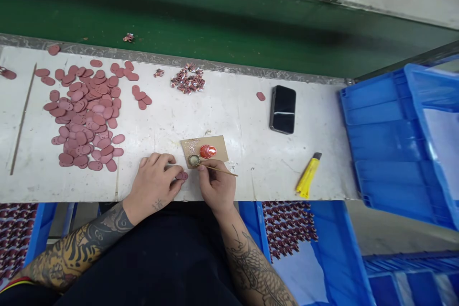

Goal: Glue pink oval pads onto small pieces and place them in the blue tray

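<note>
My left hand (156, 179) rests on the white table with its fingers pinched round a small pink oval piece (182, 176). My right hand (215, 184) grips a thin wooden stick (224, 171), whose tip reaches a small round cap (194, 160). The cap sits on a brown cardboard card (219, 145) beside a red blob (207, 151). A big heap of pink oval pieces (84, 114) lies to the left of my hands.
A small pile of tiny decorated bits (188, 79) lies at the table's far edge. A black phone (283, 109) and a yellow lighter (308, 175) lie to the right. Blue crates (387, 143) stand at right and below, one (290, 229) holding patterned pieces. A green belt (215, 14) runs behind.
</note>
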`<control>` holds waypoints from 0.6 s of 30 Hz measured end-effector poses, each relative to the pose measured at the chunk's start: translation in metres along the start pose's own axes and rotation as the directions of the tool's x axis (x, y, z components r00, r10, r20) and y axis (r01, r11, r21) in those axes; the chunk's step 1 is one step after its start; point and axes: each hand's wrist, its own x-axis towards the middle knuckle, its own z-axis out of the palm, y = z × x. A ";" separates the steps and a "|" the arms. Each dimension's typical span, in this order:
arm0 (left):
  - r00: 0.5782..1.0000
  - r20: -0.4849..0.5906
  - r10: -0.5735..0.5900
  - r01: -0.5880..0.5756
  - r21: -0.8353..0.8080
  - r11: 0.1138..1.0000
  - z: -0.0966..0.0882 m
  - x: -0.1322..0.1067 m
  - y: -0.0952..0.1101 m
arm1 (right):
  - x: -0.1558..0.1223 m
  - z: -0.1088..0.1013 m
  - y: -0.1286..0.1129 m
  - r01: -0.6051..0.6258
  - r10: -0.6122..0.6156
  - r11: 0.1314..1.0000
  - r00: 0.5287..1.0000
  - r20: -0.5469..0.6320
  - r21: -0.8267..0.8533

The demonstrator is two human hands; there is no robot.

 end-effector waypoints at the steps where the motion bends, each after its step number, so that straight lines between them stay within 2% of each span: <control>1: 1.000 0.000 0.000 0.000 -0.002 1.000 0.000 0.000 0.000 | 0.000 -0.001 0.000 -0.004 0.004 1.000 1.000 -0.001 0.003; 5: 1.000 0.009 -0.004 0.004 -0.008 1.000 -0.001 -0.001 -0.001 | -0.007 -0.005 -0.005 0.012 -0.011 0.998 1.000 -0.020 0.058; 8: 1.000 0.015 -0.002 0.002 -0.004 1.000 -0.001 -0.002 -0.001 | -0.014 -0.006 -0.012 0.038 -0.043 0.995 0.998 0.049 0.091; 11: 1.000 0.009 -0.002 0.002 0.006 1.000 -0.001 -0.001 -0.001 | -0.019 -0.004 -0.017 0.060 -0.068 0.995 0.991 0.117 0.075; 18: 1.000 -0.002 0.005 -0.005 0.011 1.000 -0.001 -0.001 -0.001 | -0.017 -0.002 -0.018 0.075 -0.080 0.996 0.988 0.134 0.037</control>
